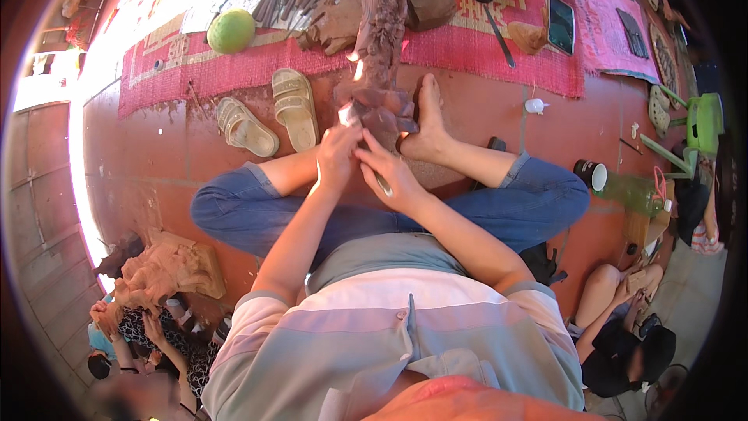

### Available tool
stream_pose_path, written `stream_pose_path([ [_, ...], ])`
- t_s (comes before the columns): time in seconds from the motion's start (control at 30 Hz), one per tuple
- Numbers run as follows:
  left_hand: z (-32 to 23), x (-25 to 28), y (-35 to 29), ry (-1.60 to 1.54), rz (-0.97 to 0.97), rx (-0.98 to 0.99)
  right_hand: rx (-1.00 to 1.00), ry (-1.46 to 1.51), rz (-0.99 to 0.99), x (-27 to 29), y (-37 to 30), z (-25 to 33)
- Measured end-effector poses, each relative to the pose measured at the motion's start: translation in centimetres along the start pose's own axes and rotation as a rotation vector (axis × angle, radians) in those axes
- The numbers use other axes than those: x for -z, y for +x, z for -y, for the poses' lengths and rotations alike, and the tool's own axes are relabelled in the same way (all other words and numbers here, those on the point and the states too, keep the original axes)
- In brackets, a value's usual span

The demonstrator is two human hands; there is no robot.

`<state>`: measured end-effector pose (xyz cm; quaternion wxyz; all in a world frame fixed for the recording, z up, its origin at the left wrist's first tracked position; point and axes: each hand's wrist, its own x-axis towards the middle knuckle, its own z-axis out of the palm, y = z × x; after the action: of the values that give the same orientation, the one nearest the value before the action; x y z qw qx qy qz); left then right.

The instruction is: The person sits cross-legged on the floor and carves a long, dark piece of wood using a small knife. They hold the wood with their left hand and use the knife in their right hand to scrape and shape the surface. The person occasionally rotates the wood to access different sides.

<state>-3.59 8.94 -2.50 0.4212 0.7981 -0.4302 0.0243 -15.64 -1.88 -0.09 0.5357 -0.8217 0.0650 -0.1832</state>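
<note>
Right hand (pixel 389 173) grips a slim tool (pixel 383 184), left hand (pixel 339 154) curled, hold unclear, at the carved wooden sculpture (pixel 382 39); sandals (pixel 294 109), green fruit (pixel 231 31) left of it, white bottle (pixel 535 106) right!

Carved wooden piece (pixel 383 31): left hand (pixel 339 152) and right hand (pixel 395 175) at its near end, the right around a slim tool (pixel 383 183). Left of piece: sandals (pixel 295 111), green fruit (pixel 231 31). Right: phone (pixel 560 25).
</note>
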Motion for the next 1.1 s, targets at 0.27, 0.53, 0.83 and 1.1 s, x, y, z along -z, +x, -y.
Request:
stream_pose_path([
  [0.27, -0.6, 0.8, 1.8, -0.002, -0.039, -0.01, -0.032, 0.059, -0.015, 1.1, 1.6, 1.7],
  [0.53, -0.5, 0.1, 1.5, -0.021, 0.05, -0.021, -0.208, 0.062, 0.131, 2.9, 2.5, 1.0],
  [0.83, -1.1, -0.5, 1.1, -0.132, 0.043, 0.155, -0.25, 0.048, 0.189, 3.9, 3.5, 1.3],
  [1.1, -0.9, -0.7, 1.0, -0.128, 0.061, 0.141, -0.287, 0.078, 0.17, 3.9, 3.4, 1.7],
])
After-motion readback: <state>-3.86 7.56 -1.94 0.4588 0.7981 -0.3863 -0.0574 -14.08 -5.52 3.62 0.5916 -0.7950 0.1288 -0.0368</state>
